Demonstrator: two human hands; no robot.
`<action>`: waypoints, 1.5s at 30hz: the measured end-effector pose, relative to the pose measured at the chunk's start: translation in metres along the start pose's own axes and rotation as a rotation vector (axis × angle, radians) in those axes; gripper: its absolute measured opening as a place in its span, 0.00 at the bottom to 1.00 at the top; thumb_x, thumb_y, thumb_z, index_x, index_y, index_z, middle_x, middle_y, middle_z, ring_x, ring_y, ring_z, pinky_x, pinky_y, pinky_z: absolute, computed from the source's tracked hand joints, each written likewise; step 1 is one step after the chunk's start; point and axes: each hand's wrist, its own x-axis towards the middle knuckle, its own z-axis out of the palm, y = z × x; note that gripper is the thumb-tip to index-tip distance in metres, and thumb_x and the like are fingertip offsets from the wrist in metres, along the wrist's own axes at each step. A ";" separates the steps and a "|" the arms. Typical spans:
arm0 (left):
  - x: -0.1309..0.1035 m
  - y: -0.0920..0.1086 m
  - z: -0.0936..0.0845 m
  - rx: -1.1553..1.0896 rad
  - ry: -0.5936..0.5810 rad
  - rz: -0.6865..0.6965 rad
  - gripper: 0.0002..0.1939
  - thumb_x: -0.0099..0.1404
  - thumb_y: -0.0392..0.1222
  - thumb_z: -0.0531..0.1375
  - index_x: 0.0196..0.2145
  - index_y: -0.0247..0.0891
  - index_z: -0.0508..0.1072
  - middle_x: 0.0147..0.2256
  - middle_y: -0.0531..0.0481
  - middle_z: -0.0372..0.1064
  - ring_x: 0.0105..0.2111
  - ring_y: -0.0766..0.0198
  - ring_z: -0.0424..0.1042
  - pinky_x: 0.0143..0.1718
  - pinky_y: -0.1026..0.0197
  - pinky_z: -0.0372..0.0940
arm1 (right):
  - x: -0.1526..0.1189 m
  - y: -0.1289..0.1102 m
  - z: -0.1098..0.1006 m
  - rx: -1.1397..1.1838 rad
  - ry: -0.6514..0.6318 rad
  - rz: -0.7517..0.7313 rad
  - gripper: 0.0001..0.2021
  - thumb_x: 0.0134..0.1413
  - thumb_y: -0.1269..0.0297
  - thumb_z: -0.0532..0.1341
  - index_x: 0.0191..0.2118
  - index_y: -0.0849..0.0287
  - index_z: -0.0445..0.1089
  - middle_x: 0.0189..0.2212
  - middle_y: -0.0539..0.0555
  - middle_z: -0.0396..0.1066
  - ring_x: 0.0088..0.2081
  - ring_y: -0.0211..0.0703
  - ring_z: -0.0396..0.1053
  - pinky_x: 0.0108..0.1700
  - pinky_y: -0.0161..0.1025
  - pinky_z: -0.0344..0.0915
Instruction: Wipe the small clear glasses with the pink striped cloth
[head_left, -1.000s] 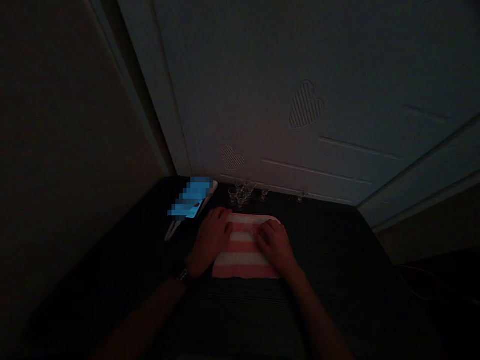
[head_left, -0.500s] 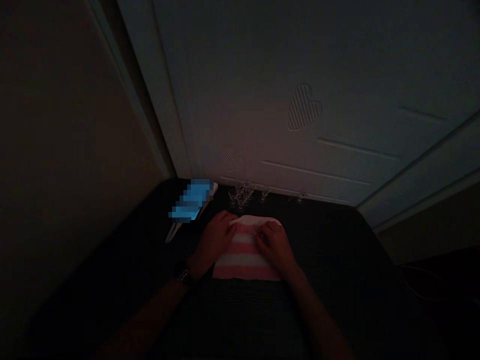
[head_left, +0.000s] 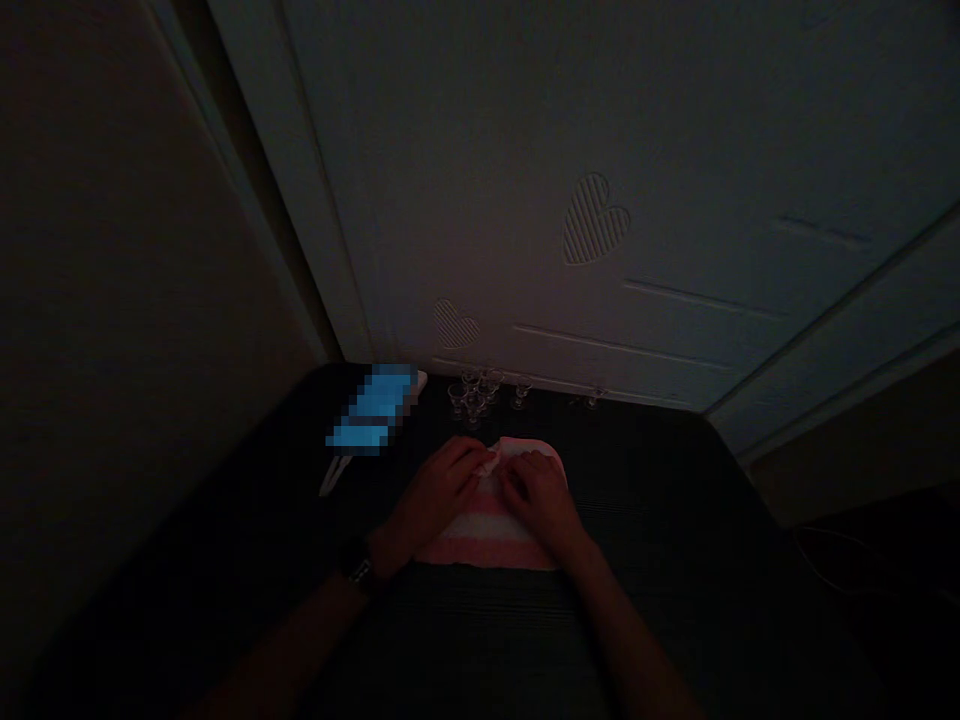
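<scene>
A pink and white striped cloth (head_left: 480, 530) lies on the dark tabletop in front of me. My left hand (head_left: 448, 480), with a watch (head_left: 358, 562) on its wrist, is closed on the cloth's far left edge, which is bunched up under the fingers. Close beside it, my right hand (head_left: 536, 490) has its fingers bent onto the cloth's upper right part, also pinching it as far as the dim light shows. Behind the cloth stands a group of small clear stemmed glasses (head_left: 474, 395).
At the back left lies a lit phone (head_left: 373, 408), its screen blurred out, with a white strap or cable (head_left: 331, 474) by it. One glass (head_left: 521, 392) stands apart, another small glass (head_left: 595, 398) further right. A pale panel with heart reliefs (head_left: 596, 220) rises behind the table (head_left: 660, 520).
My left hand has moved inward over the cloth, nearer my right hand, and the cloth's far left edge is now gathered and folded. The view has shifted slightly.
</scene>
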 end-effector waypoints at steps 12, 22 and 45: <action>-0.001 0.004 0.004 -0.045 -0.042 0.032 0.16 0.65 0.32 0.46 0.47 0.40 0.65 0.49 0.49 0.64 0.50 0.63 0.61 0.52 0.54 0.56 | 0.001 0.001 0.000 -0.013 -0.012 -0.004 0.06 0.53 0.66 0.55 0.36 0.59 0.66 0.32 0.53 0.67 0.38 0.44 0.62 0.42 0.41 0.55; 0.004 0.002 0.001 -0.095 -0.041 0.014 0.12 0.64 0.32 0.50 0.41 0.40 0.68 0.43 0.50 0.66 0.45 0.63 0.63 0.49 0.56 0.58 | 0.000 0.002 0.000 0.009 0.004 -0.003 0.04 0.53 0.66 0.56 0.34 0.59 0.66 0.33 0.53 0.66 0.39 0.44 0.61 0.43 0.41 0.56; 0.002 0.000 0.004 0.036 -0.009 0.037 0.13 0.66 0.36 0.48 0.43 0.40 0.69 0.45 0.50 0.68 0.47 0.63 0.63 0.50 0.55 0.56 | 0.000 0.001 -0.001 0.019 0.047 0.039 0.05 0.54 0.65 0.55 0.30 0.59 0.66 0.30 0.52 0.66 0.37 0.42 0.62 0.42 0.40 0.56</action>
